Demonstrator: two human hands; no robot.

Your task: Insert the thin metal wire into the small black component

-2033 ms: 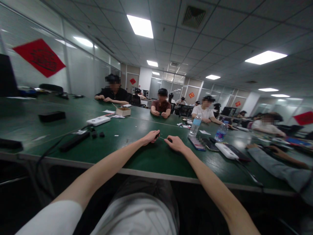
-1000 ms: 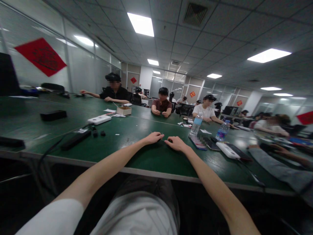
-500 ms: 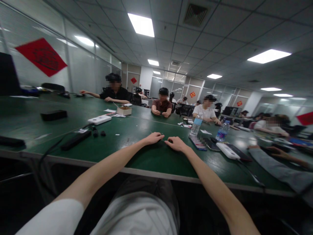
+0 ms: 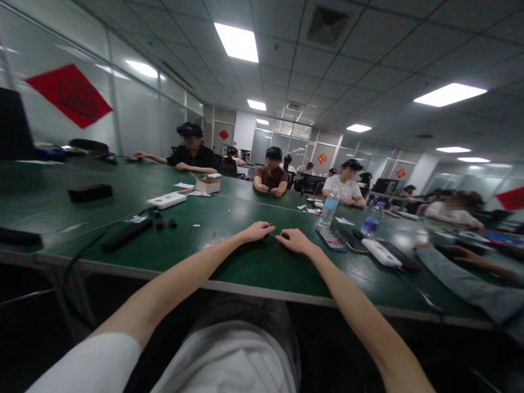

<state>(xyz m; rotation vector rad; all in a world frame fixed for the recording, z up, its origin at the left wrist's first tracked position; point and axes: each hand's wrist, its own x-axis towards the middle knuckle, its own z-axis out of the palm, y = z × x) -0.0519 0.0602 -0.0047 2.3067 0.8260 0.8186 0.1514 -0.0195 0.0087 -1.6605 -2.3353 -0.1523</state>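
Fingers [image 4: 265, 227] of my left hand [image 4: 256, 232] are bent, back of the hand up, tips pointing across a narrow gap at my right hand [image 4: 295, 240]. Both hands lie low at the green desk [image 4: 245, 265], left of the blue-labelled water bottle [image 4: 328, 210] and nearer to me than it. On the right, my thumb and forefinger make a curve with a dark patch [image 4: 285, 236] inside; I cannot tell whether that is an object or shadow, nor whether either hand pinches anything, since my left fingertips are mostly hidden.

Nearest to my right hand is a phone [image 4: 329, 240], its screen pixelated, on the bottle's near side. Right of the bottle are a darker phone [image 4: 357, 242], a purple-labelled bottle [image 4: 371, 219] and a corded power strip [image 4: 382, 252]; farther right, a co-worker's grey sleeve [image 4: 450, 267] rests. Well left of the bottle I have another white power strip [image 4: 167, 200], a small cardboard box [image 4: 208, 186] and a long black bar [image 4: 127, 234]. Beyond the bottle sits a person in a white shirt [image 4: 343, 187]; left of it, farther off, sits a person in a brown shirt [image 4: 271, 177].
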